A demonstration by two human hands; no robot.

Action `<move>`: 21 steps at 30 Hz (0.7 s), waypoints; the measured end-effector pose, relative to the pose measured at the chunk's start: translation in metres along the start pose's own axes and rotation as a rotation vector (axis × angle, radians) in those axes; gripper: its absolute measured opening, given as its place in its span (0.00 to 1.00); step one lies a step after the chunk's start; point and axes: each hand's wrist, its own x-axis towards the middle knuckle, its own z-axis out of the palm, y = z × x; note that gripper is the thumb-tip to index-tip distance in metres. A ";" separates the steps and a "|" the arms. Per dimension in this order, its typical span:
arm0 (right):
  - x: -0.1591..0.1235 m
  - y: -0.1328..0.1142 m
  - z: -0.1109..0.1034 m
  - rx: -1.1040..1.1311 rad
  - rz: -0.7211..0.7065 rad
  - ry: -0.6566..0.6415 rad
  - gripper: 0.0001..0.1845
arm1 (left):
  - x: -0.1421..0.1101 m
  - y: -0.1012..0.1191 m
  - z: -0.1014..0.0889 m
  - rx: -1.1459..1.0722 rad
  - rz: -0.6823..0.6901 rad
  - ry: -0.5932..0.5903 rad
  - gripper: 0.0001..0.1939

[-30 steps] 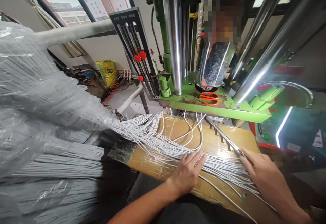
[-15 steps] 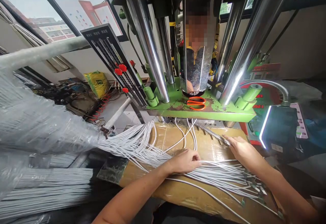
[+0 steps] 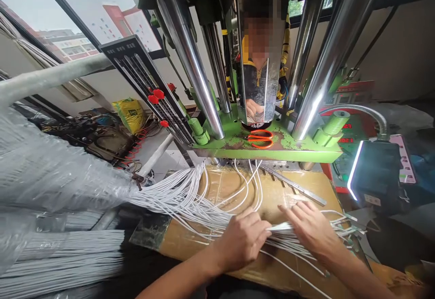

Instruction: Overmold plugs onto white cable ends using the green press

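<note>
My left hand [image 3: 245, 238] is closed around part of a bundle of white cables [image 3: 193, 206]. Just to its right, my right hand [image 3: 307, 226] is curled over the same bundle, its fingers wrapped on the cables. Between the two hands the strands are drawn together. Small connectors tip the cable ends [image 3: 350, 231] beyond my right hand. A few single white cables loop up to the press's underside. Behind my hands a metal bar [image 3: 295, 185] lies slantwise on the tape-covered cardboard [image 3: 217, 183], touched by neither hand.
A green press plate [image 3: 224, 151] with steel columns [image 3: 193, 63] stands ahead. Orange-handled scissors [image 3: 260, 139] lie on it. At right is a lit dark box [image 3: 379, 170] on a flexible metal hose. Plastic-wrapped cable bundles [image 3: 61, 181] fill the left side.
My right hand has left the metal bar and come down onto the cables. My left hand has moved slightly lower and now grips the bundle. The cable ends have shifted up.
</note>
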 end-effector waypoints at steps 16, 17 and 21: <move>-0.027 -0.062 -0.021 -0.086 -0.092 -0.041 0.15 | -0.039 0.047 0.035 -0.846 -0.427 -0.200 0.15; -0.028 -0.066 -0.020 -0.070 -0.066 -0.041 0.13 | -0.041 0.045 0.037 -0.902 -0.450 -0.207 0.15; -0.024 -0.071 -0.021 0.048 -0.097 -0.084 0.10 | -0.049 0.036 0.039 -1.005 -0.457 -0.194 0.19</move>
